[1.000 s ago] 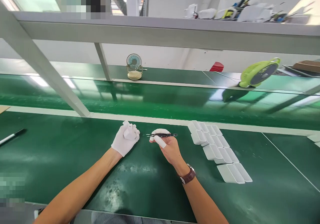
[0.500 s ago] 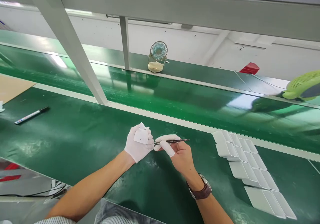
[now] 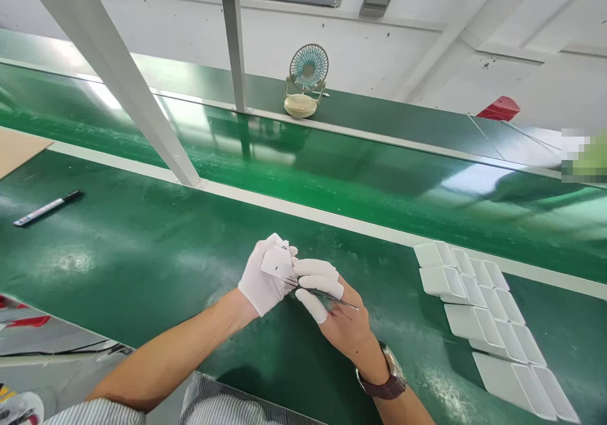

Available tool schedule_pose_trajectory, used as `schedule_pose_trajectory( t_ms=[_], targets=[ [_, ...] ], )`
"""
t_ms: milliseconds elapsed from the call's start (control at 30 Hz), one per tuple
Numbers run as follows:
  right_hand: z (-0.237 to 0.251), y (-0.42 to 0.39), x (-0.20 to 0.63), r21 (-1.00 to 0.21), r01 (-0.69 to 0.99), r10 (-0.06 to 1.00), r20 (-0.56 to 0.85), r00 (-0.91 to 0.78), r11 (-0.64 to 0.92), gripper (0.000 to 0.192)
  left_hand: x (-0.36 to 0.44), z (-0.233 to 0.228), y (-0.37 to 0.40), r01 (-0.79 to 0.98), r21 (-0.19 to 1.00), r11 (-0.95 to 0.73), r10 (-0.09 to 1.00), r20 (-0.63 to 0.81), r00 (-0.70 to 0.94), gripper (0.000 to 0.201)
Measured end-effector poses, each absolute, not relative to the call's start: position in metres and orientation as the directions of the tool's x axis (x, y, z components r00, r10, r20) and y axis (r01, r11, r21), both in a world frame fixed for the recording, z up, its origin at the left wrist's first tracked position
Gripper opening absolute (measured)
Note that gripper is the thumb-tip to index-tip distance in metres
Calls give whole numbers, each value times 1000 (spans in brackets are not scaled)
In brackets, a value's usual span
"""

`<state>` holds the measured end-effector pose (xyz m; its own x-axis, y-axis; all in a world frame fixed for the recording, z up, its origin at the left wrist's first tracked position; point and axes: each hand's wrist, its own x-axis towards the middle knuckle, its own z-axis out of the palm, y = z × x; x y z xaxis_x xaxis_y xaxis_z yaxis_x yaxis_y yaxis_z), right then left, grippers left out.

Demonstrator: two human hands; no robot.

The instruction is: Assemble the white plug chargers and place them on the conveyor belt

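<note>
In a white glove, my left hand (image 3: 262, 279) is closed around a small white plastic piece (image 3: 276, 262) with a tiny dark mark on its face. A second white bit shows just above it, partly behind the fingers. My right hand (image 3: 332, 298), with white covers on its fingertips, pinches a pair of dark tweezers (image 3: 327, 296). The tweezer tips lie at the lower edge of the white piece; whether they touch it I cannot tell. Both hands meet above the green table (image 3: 190, 248).
Stacked rows of white rectangular plastic shells (image 3: 478, 305) stand on the right. A marker pen (image 3: 47, 209) lies at the left, near a brown board (image 3: 21, 150). Beyond the pale rail (image 3: 303, 210) runs a shiny green strip (image 3: 332, 172), and a small fan (image 3: 306, 77) stands behind it.
My right hand has moved closer to the left, with the tweezers tilted so their tips reach the white piece. The view has shifted, showing more of the wall.
</note>
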<state>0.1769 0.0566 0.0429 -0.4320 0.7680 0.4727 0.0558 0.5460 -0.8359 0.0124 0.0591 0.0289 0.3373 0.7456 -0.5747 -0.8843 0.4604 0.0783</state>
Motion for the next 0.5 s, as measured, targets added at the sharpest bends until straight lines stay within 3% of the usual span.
schedule_pose_trajectory(
  t_ms=[267, 500],
  targets=[
    [27, 58, 175, -824, 136, 773, 441, -457, 550, 24, 19, 30, 58, -886, 153, 438, 726, -641, 248, 27],
    [26, 56, 174, -798, 178, 768, 454, -451, 576, 21, 19, 29, 58, -890, 146, 433, 732, -633, 252, 28]
  ],
)
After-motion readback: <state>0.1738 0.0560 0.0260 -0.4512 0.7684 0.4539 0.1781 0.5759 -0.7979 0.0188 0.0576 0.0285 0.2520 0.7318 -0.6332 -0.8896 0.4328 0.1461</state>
